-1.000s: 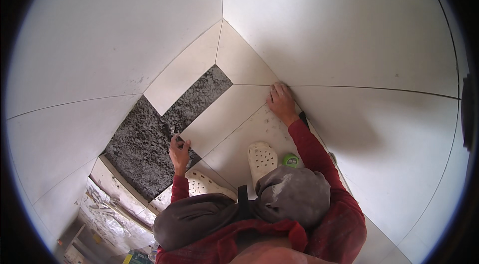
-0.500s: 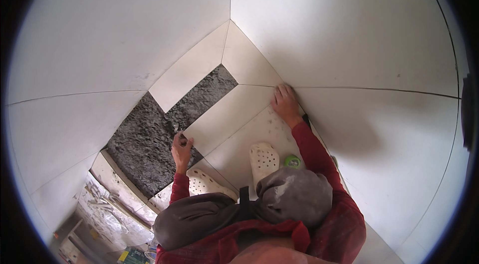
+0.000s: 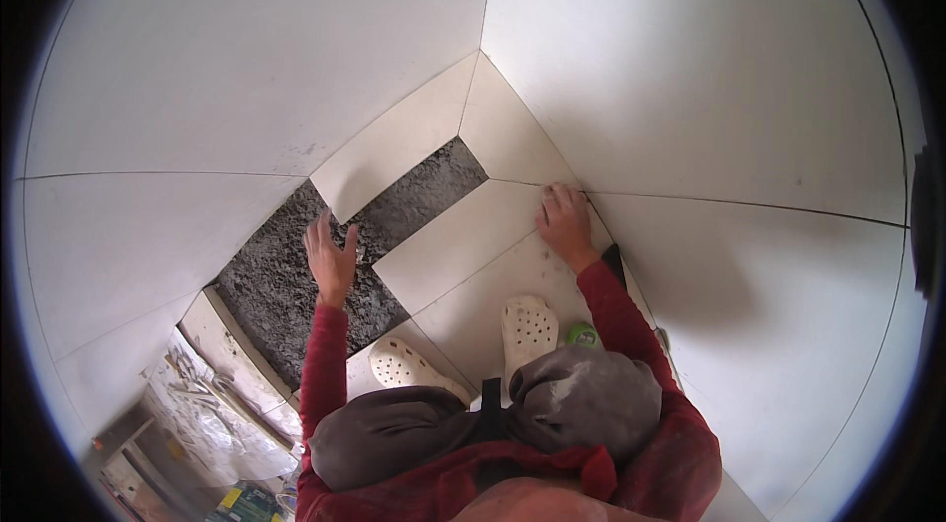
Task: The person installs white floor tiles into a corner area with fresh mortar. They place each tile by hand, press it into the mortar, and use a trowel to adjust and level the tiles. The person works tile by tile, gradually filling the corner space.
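Dark grey mortar lies in an L-shaped gap between pale floor tiles. My left hand is over this mortar with fingers spread and nothing held, beside the near corner of the pale tile along the left wall. At the right, my right hand rests with fingers stretched out on the corner of another pale tile, close to the right wall. A small light scrap lies on the mortar just right of my left hand.
Large white wall panels meet in the far corner. My feet in cream clogs stand on the floor tiles, with a green round object beside them. Lower left are a raised tiled edge, plastic sheeting with strips and a green-yellow package.
My left hand has moved away from the nearer tile's left corner, leftward and farther out over the mortar, and its fingers have spread. My right hand stays by the right wall. The view has shifted slightly.
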Available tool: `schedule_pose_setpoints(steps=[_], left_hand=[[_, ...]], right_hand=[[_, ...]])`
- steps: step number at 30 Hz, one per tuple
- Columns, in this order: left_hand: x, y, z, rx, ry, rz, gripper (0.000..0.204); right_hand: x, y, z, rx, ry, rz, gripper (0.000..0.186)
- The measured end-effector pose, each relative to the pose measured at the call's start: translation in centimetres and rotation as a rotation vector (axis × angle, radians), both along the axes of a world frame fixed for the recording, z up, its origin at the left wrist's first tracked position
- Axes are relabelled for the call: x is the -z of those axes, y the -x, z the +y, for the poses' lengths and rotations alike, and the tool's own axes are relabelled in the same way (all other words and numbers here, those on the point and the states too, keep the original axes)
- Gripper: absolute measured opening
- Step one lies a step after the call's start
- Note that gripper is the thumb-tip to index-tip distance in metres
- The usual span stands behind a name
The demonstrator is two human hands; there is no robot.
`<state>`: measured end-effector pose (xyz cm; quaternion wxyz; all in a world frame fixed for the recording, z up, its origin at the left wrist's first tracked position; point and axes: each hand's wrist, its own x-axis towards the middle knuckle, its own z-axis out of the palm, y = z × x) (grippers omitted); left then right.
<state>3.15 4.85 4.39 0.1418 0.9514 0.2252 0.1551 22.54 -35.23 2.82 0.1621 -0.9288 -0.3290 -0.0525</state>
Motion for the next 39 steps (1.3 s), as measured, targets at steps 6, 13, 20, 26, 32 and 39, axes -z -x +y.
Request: schedule_pose_setpoints(steps=[6,13,20,26,32,39], left_hand=[[-0.8,-7.8,0.6,0.245,-0.158,0.234,0.081],[2.2,-9.4,1.5,0.2,-0.233,0.282,0.093],[2.7,-9.3,1.6,0.168,-0.243,0.245,0.09],[2.1,-9.4,1.4,0.133,-0.224,0.311,0.09],[1.7,-9.5,1.3,0.113,-0.156,0.398,0.092],[1.6,-9.6,1.3,0.1,-0.129,0.416,0.094]], right_hand=[[0.3,-1.1,2.2,-0.029,-0.051,0.036,0.036],[-0.1,-2.4,4.3,-0.061,-0.026,0.014,0.035],[0.4,-2.5,5.0,-0.046,-0.033,0.003,0.036],[0.5,-2.6,4.9,-0.03,-0.014,0.026,0.037],[0.6,-2.6,4.8,-0.016,-0.027,0.043,0.037],[0.6,-2.8,4.5,-0.011,-0.008,0.058,0.038]])
